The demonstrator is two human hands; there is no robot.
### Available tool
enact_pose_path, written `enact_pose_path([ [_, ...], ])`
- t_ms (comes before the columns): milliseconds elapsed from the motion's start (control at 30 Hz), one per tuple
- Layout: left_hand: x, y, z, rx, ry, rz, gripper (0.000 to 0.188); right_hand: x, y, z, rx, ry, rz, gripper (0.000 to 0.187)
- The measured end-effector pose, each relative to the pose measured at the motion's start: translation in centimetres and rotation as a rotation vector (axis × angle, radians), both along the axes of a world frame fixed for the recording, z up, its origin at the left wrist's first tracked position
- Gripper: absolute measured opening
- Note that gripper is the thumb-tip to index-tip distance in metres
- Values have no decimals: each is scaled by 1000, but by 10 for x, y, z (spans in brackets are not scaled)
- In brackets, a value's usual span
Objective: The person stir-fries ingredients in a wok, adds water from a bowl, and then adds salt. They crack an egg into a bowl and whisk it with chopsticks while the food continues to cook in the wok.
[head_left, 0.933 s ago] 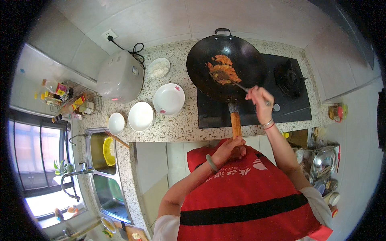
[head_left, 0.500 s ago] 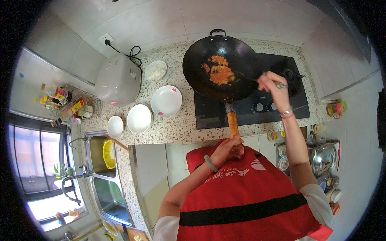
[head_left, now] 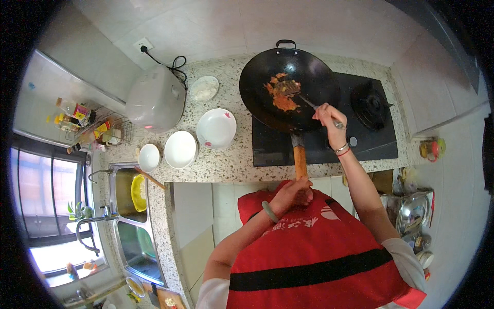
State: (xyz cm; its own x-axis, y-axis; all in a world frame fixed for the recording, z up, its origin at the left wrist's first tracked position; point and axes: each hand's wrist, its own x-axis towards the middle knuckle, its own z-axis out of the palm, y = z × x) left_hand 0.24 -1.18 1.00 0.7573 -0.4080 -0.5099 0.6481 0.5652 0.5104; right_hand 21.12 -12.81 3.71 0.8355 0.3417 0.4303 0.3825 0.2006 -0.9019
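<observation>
A black wok (head_left: 314, 103) rests on the left side of the black gas hob (head_left: 381, 147). My left hand (head_left: 294, 194) is closed round the end of its wooden handle (head_left: 299, 164). In my right hand (head_left: 332, 121) is a metal spatula (head_left: 309, 102), gripped by its handle. The spatula's blade lies among orange-red chopped food (head_left: 282, 99), which looks like cooked tomato, in the middle of the wok.
Left of the hob stand a flowered white dish (head_left: 216, 129), a white bowl (head_left: 180, 149), a smaller bowl (head_left: 150, 157) and a plate of white food (head_left: 204, 89). Behind them is a rice cooker (head_left: 156, 100). A sink (head_left: 135, 252) with a yellow basket (head_left: 138, 193) lies farther left.
My right hand has moved left and down, closer to the wok's handle. The spatula's blade now shows over the food, which has shifted and spread a little. My left hand stays on the handle.
</observation>
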Motion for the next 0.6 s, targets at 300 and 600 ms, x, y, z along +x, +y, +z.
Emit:
enact_pose_path([
  [300,-2,0,-9,-69,-37,-4,45,-33,-16,9,-61,43,-53,37],
  [600,-1,-1,-9,-26,-2,5,44,3,10,34,114,24,4,35],
])
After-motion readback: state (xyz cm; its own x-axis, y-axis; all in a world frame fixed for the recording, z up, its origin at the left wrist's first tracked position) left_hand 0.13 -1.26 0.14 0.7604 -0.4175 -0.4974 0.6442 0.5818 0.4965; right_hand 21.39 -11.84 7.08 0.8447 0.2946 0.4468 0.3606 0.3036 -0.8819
